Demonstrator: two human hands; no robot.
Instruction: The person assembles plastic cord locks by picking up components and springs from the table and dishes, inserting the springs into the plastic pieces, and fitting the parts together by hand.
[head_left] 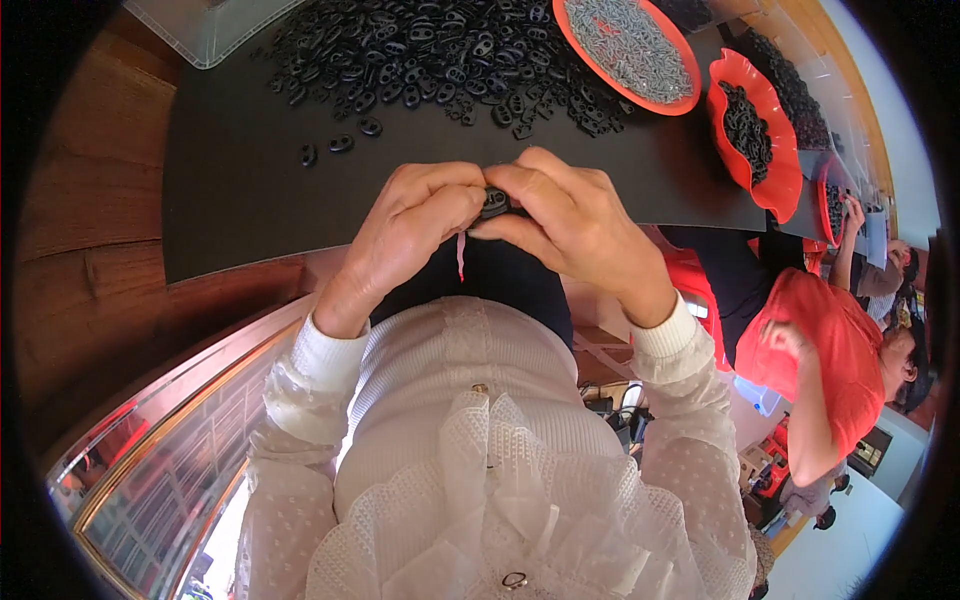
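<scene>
Between my two hands, at the near edge of the table, is a small black plastic cord lock [494, 203] with two holes. My left hand [418, 215] pinches its left side with curled fingers. Thumb and fingers of my right hand [575, 215] grip it from the right, partly covering it. A thin pink strip [461, 257] hangs below my left fingers; its upper end is hidden. Beyond my hands spreads a pile of similar black cord locks [430, 55], with a few loose cord locks [341, 143] lying nearer on the left.
On the dark table [250, 200], a red plate [690, 104] holds small metal springs. Right of it stands a wavy red bowl [786, 190] of small black parts. A clear plastic bin [203, 55] sits far left. A person in red [815, 340] sits at the right.
</scene>
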